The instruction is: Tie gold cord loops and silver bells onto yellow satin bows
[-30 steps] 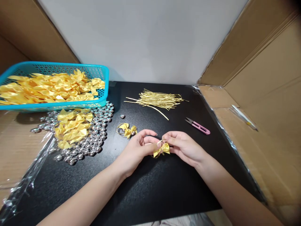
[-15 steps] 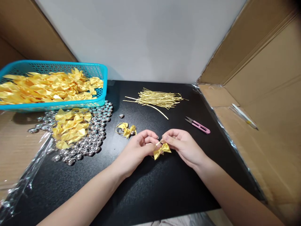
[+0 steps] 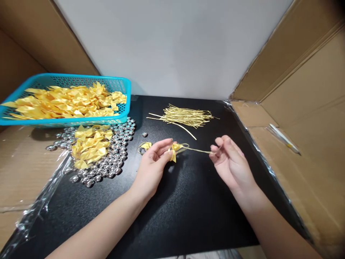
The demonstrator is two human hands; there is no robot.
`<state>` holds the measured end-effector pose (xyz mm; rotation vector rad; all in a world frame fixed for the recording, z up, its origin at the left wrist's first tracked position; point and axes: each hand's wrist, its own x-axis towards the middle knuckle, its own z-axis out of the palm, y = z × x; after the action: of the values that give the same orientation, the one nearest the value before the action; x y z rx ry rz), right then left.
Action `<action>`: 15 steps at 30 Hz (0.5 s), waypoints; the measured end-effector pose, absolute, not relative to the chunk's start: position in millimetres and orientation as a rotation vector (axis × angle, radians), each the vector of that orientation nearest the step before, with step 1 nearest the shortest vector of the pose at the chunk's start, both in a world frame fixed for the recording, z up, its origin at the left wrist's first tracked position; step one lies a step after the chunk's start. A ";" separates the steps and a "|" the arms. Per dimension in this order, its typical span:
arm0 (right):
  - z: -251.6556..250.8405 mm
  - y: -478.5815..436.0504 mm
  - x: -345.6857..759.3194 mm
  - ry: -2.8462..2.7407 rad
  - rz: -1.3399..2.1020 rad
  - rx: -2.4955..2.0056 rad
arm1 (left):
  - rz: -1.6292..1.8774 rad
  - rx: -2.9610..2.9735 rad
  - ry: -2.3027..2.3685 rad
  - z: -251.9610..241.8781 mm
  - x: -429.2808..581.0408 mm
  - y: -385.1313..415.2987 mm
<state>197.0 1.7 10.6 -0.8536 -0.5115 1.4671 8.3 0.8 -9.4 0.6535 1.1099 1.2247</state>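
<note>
My left hand (image 3: 154,162) pinches a small yellow ribbon bow (image 3: 174,150) between thumb and fingertips above the black mat (image 3: 172,212). A thin gold cord (image 3: 198,150) runs taut from the bow to my right hand (image 3: 231,163), which pinches its free end between thumb and forefinger, other fingers spread. A finished bow with a gold loop (image 3: 145,146) lies just left of my left hand. A bundle of cut gold cords (image 3: 185,116) lies behind the hands.
A teal basket (image 3: 118,118) full of yellow bows stands at the back left. In front of it lies a heap of silver bells (image 3: 118,151) with loose yellow bows (image 3: 90,147) on top. One stray bell (image 3: 145,134) sits nearby. Cardboard walls (image 3: 304,108) flank both sides.
The hands have drawn apart: my right hand moved right, pulling the gold cord out taut from the bow. The pink snips are now hidden behind the right hand.
</note>
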 end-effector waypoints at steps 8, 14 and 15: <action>36.1 4.3 220.8 -0.434 1.548 -0.511 | 1.086 0.670 1.159 -9.7 7.5 -0.3; 48.8 11.4 238.0 -0.414 1.438 -0.398 | 0.975 0.733 1.172 -10.1 8.6 -1.5; 50.0 11.7 238.5 -0.415 1.441 -0.400 | 0.968 0.733 1.164 -10.9 8.5 -1.6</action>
<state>238.5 11.7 50.0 -0.4001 -0.4151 1.4408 8.5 -1.6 -10.9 0.7325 1.1636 0.9681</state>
